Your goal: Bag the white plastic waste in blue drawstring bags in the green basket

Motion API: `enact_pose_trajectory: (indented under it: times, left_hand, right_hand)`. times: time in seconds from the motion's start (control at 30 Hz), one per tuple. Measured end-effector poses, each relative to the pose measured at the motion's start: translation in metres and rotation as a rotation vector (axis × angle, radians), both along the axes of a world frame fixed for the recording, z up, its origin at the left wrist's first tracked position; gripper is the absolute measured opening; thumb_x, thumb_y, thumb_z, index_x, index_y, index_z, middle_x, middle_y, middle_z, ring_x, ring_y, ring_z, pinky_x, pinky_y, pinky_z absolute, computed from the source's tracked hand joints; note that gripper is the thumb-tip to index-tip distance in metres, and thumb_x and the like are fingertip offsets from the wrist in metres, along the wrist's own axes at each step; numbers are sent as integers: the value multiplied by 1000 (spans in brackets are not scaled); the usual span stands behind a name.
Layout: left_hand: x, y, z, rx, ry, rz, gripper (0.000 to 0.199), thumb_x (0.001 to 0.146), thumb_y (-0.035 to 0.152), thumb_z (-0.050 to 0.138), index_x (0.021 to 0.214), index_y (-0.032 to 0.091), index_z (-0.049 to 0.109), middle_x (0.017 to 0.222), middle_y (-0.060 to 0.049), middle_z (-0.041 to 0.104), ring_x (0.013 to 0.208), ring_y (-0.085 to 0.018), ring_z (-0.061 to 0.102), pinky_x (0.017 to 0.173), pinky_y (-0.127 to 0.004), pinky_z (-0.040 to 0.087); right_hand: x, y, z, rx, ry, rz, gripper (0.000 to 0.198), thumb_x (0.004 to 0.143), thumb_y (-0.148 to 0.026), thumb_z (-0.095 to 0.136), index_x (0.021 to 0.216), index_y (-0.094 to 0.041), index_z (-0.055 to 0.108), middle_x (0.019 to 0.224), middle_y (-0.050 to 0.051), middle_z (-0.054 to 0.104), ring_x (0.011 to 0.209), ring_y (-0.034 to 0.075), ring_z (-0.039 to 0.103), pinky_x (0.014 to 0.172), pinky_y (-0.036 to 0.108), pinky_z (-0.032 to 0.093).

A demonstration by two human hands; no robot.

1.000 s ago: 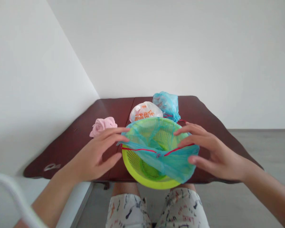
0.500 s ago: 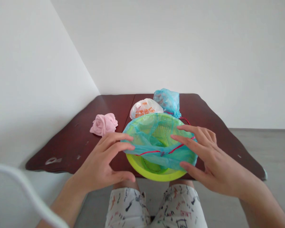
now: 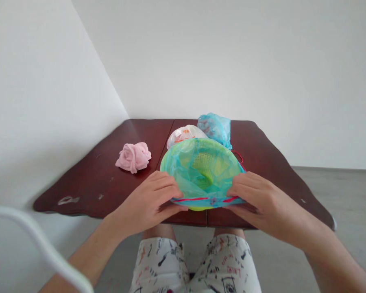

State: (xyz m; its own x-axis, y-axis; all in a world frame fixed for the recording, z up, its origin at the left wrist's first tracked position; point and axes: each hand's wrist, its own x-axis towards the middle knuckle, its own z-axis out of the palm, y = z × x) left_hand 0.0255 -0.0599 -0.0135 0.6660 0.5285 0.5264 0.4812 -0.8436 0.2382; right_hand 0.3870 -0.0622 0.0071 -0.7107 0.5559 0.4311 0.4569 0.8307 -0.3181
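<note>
A lime-green plastic basket (image 3: 198, 208) with a mesh wall stands tilted at the table's near side. Lining it is a thin blue-green drawstring garbage bag (image 3: 187, 167), its edge with a red cord stretched over the front rim. My left hand (image 3: 158, 195) pinches that edge at the front left, fingers on top and thumb below. At the front right, my right hand (image 3: 256, 195) grips the bag's edge in the same manner. The fingers of both hands cover parts of the rim.
Left of the basket lies a bunched pink cloth (image 3: 134, 157). Behind it sit a white plastic bag (image 3: 186, 133) with orange print and a filled blue bag (image 3: 216, 128). The dark red table (image 3: 97, 175) meets white walls. A white cable (image 3: 33, 240) crosses the lower left.
Both hands have closed from spread fingers onto the bag's front edge. The edge now reaches over the basket's front rim, and the basket has tipped toward me.
</note>
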Motion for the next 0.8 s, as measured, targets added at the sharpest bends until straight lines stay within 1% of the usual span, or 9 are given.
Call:
enact_pose_trajectory:
  times: [0.1, 0.17, 0.23, 0.37, 0.47, 0.57, 0.67, 0.73, 0.8]
  left_hand:
    - [-5, -6, -17, 185, -26, 42, 11, 120, 31, 73, 112, 24, 75, 101, -1, 83, 97, -22, 72, 103, -40, 57]
    - [-10, -10, -30, 291, -34, 74, 5, 118, 21, 73, 118, 24, 77, 106, -2, 87, 103, -22, 77, 115, -43, 56]
    - [-14, -14, -46, 372, -33, 133, 14, 114, 16, 76, 125, 24, 79, 112, -2, 90, 113, -23, 80, 126, -45, 53]
    - [-24, -19, -75, 394, -35, 275, 24, 110, 20, 82, 133, 27, 82, 121, -2, 93, 127, -27, 80, 137, -51, 44]
    - [-36, -19, -80, 306, -131, 263, 23, 114, 31, 71, 135, 26, 80, 124, -7, 91, 121, -29, 81, 129, -53, 52]
    - [-46, -13, -60, 265, -314, 267, 34, 118, 42, 56, 138, 25, 77, 133, -14, 85, 124, -33, 78, 116, -55, 60]
    - [-45, 8, -28, 215, -193, 201, 50, 118, 61, 58, 150, 26, 75, 153, -16, 79, 143, -37, 73, 128, -60, 53]
    - [-38, 29, -13, 171, -1, 82, 63, 110, 75, 70, 151, 28, 76, 156, -14, 81, 147, -39, 73, 138, -62, 44]
    - [-28, 53, -10, 153, 104, -9, 68, 101, 84, 79, 137, 26, 81, 136, -13, 88, 130, -37, 81, 137, -61, 45]
  right_hand:
    - [-4, -11, -21, 197, 61, -38, 11, 119, -16, 67, 111, -21, 72, 96, 4, 79, 88, 21, 72, 86, 38, 57]
    - [-6, -15, -39, 309, 98, -72, 10, 117, -12, 69, 112, -20, 73, 97, 4, 82, 88, 20, 75, 98, 41, 60]
    - [-7, -16, -57, 392, 109, -116, 10, 115, -10, 72, 114, -20, 75, 102, 3, 86, 92, 20, 79, 117, 45, 58]
    - [-8, -16, -91, 417, 105, -214, 18, 113, -17, 80, 130, -22, 80, 120, 4, 90, 118, 26, 85, 142, 55, 42]
    - [-1, -22, -102, 370, 145, -258, 28, 109, -21, 82, 136, -27, 80, 129, 5, 89, 124, 29, 84, 141, 62, 44]
    - [6, -24, -87, 356, 288, -278, 36, 103, -18, 82, 136, -30, 78, 127, 8, 87, 114, 31, 83, 126, 66, 56]
    - [-6, -3, -46, 246, 420, -277, 29, 109, -17, 71, 134, -28, 77, 130, 12, 84, 119, 32, 80, 115, 60, 62]
    - [-30, 25, -16, 87, 352, -247, 20, 118, -22, 61, 129, -23, 78, 130, 13, 84, 121, 31, 80, 107, 50, 64]
    - [-59, 56, 4, -13, 93, -179, 27, 122, -25, 56, 112, -19, 80, 111, 9, 86, 103, 24, 80, 96, 39, 63]
